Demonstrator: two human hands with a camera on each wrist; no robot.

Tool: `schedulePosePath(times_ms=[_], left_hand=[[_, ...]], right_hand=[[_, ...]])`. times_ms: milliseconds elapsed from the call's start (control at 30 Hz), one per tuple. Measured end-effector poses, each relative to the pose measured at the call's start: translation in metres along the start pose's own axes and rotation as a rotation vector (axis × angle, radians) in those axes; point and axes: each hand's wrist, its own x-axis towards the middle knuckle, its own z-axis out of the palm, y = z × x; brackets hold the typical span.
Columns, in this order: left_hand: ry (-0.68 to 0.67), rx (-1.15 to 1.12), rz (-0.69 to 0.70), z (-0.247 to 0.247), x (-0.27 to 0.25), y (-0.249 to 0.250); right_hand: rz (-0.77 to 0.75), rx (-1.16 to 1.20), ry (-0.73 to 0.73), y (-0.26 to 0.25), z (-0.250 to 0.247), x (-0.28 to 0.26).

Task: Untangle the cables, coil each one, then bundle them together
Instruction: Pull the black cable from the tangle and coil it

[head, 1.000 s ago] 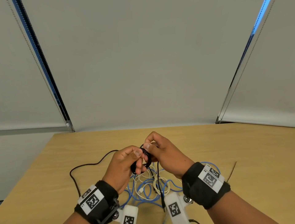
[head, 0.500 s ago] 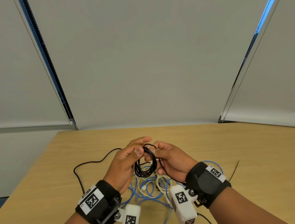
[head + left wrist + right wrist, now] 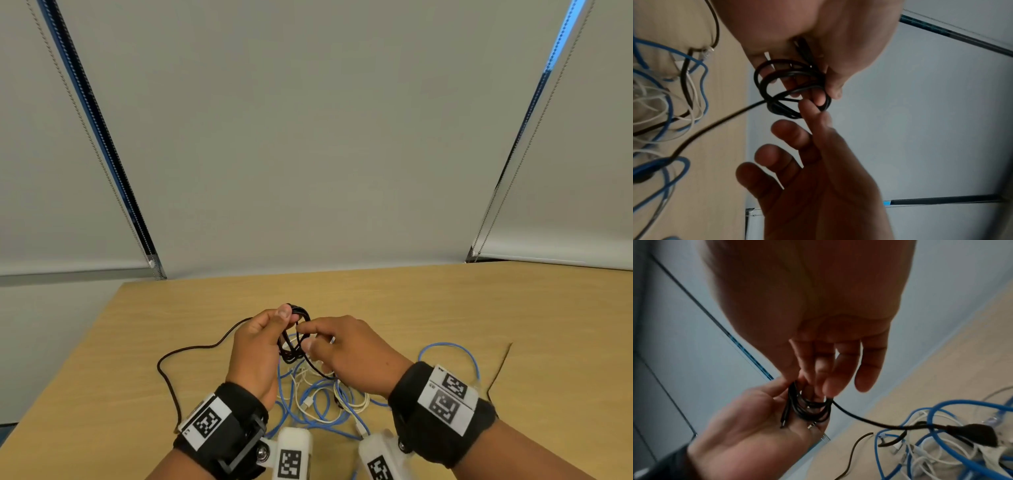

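Holding the black cable (image 3: 294, 337) coil up above the table (image 3: 428, 308), the left hand (image 3: 255, 349) pinches it with thumb and finger. The right hand (image 3: 346, 349) now lies palm down, fingers curled on a strand. Blue cable (image 3: 318, 407) and white cable (image 3: 349, 404) lie tangled at 6 o'clock below.

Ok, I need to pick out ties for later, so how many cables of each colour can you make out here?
Black cable: at least 1, partly coiled, held by the left hand and right hand
Blue cable: at least 1
White cable: at least 1
Total: at least 3; the tangle hides an exact count.
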Motion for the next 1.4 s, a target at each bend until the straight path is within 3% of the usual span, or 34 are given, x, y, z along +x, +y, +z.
schedulePosePath(times_ms=[100, 233, 333, 433, 600, 767, 1000, 1200, 1300, 1400], left_hand=[[0.032, -0.013, 0.036, 0.003, -0.001, -0.003], [0.003, -0.051, -0.001, -0.001, -0.002, -0.007], [-0.026, -0.101, -0.030, -0.006, -0.006, -0.008], [-0.081, -0.124, -0.017, -0.008, -0.006, -0.008], [-0.146, 0.030, 0.082, -0.004, -0.013, -0.006], [-0.174, 0.292, 0.211, -0.006, -0.010, -0.010], [-0.076, 0.383, 0.227, -0.005, -0.011, -0.019], [-0.104, 0.661, 0.385, -0.003, 0.000, -0.007], [-0.026, 0.708, 0.348, -0.019, 0.015, -0.002], [0.015, 0.695, 0.255, -0.030, 0.023, -0.003]], right_hand=[[0.020, -0.126, 0.091, 0.002, 0.007, 0.000], [0.030, -0.146, 0.046, 0.002, 0.012, 0.000], [0.102, 0.213, -0.032, 0.005, 0.013, 0.000], [0.172, 0.562, -0.005, 0.008, 0.020, -0.005], [0.236, 0.862, 0.020, 0.011, 0.020, -0.006], [0.255, 0.895, 0.021, 0.017, 0.018, -0.010], [0.256, 0.764, 0.072, 0.020, 0.024, -0.007], [0.190, 1.006, 0.032, 0.029, 0.015, -0.011], [0.154, 1.018, -0.044, 0.035, 0.010, -0.015], [0.147, 0.805, -0.070, 0.033, 0.001, -0.016]])
